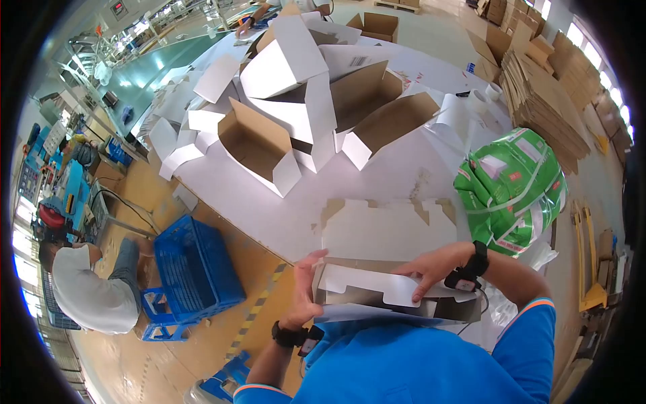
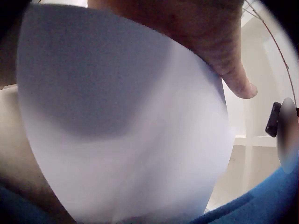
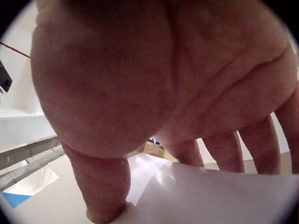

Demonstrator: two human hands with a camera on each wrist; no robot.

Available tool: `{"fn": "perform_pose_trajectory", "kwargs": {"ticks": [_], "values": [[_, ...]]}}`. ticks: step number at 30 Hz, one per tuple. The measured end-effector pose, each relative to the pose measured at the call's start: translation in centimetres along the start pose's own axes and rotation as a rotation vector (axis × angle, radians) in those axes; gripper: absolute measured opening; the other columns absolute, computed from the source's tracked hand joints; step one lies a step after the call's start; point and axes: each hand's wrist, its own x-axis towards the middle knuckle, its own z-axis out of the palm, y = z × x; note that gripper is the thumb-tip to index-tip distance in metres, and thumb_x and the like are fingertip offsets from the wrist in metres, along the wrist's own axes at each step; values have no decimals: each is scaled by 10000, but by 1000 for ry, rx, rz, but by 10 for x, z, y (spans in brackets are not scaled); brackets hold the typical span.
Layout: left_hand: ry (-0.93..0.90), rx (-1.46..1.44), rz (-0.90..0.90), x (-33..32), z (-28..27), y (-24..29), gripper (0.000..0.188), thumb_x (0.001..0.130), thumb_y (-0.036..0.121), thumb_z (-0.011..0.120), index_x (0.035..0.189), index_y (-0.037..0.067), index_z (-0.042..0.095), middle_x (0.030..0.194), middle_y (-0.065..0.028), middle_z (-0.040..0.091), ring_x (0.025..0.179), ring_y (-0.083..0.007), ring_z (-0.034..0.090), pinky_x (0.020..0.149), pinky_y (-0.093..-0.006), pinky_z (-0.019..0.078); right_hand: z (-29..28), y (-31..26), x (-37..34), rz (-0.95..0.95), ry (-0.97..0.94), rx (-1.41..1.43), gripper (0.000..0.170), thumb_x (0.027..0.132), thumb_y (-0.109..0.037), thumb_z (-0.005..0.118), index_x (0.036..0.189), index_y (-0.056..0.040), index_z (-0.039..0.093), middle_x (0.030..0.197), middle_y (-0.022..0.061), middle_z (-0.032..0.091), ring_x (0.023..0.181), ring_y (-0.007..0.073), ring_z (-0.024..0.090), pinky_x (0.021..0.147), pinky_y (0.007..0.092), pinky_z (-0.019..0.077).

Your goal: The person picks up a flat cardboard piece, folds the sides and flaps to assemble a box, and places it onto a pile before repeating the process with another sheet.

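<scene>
A white cardboard carton (image 1: 367, 286) with a brown-grey inside lies at the table's near edge, against the person's body. Its wide lid panel (image 1: 387, 232) is folded back onto the table. At the carton's left end the left hand (image 1: 303, 289) grips the side, fingers at the far corner and thumb at the near one. In the left wrist view a white panel (image 2: 126, 140) hides most of that hand, but the thumb (image 2: 238, 81) shows. The right hand (image 1: 434, 266) presses on a cut white flap, its thumb (image 3: 105, 186) down and fingers straight and spread.
Several open white cartons (image 1: 259, 145) crowd the table's far side. To the right sits a green strapped bundle (image 1: 515, 188), with flat cardboard stacks (image 1: 538, 101) beyond. Left on the floor are a blue crate (image 1: 198, 266) and a seated person (image 1: 94, 289).
</scene>
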Motion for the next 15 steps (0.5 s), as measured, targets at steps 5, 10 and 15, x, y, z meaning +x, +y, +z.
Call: {"fn": "perform_pose_trajectory", "kwargs": {"ticks": [5, 10, 15], "values": [[-94, 103, 169, -1, -9, -14, 883, 596, 617, 798, 1214, 107, 426, 1348, -175, 320, 1195, -332, 482, 985, -477, 412, -5, 0, -3, 29, -41, 10, 816, 802, -401, 727, 1452, -127, 316, 1165, 116, 616, 1001, 212, 579, 871, 320, 443], [-120, 191, 177, -3, -13, -11, 786, 639, 554, 805, 1192, 101, 477, 1320, -172, 354, 1179, -325, 491, 984, -448, 407, -7, 5, 2, 22, -75, 42, 830, 795, -403, 734, 1455, -135, 308, 1184, 124, 610, 1027, 232, 578, 890, 337, 440], [-142, 118, -27, 2, -6, 3, 761, 594, 463, 789, 1158, 53, 482, 1256, -166, 439, 1178, -281, 439, 975, -392, 364, -3, 7, 6, 64, -132, 120, 832, 792, -422, 731, 1452, -139, 311, 1261, 134, 569, 1078, 255, 565, 900, 376, 452]]}}
